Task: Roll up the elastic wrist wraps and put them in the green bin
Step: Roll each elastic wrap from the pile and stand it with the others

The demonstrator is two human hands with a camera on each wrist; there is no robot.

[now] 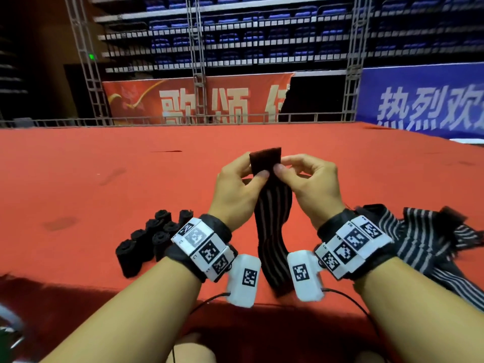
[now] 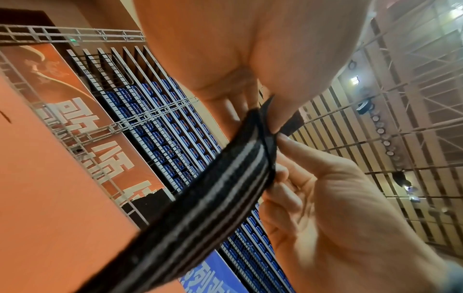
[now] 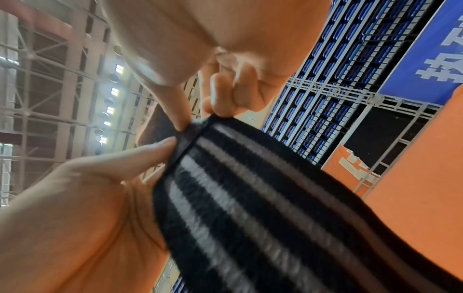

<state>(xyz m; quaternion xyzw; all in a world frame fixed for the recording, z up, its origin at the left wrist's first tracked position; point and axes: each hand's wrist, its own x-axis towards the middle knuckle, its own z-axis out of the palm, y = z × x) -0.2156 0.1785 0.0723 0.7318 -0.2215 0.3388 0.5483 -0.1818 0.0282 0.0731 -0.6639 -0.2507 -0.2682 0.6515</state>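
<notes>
My left hand (image 1: 237, 189) and my right hand (image 1: 313, 187) are both raised above the red table (image 1: 78, 179), each pinching the upper part of one striped wrist wrap (image 1: 273, 221). On each hand the thumb presses the near face of the band and the curled fingers sit behind it; neither hand is spread wide. The wrap's plain dark end tab (image 1: 265, 157) stands upright above my thumbs, and the striped length hangs down between my wrists, its lower end reaching the table's near edge. The right wrist view confirms the pinch just at the seam where the tab meets the stripes. To my left, on the table, stands a cluster of rolled black wraps (image 1: 152, 238), touching one another. To my right lies a loose heap of unrolled striped wraps (image 1: 429, 239). I cannot locate the green bin in any view
</notes>
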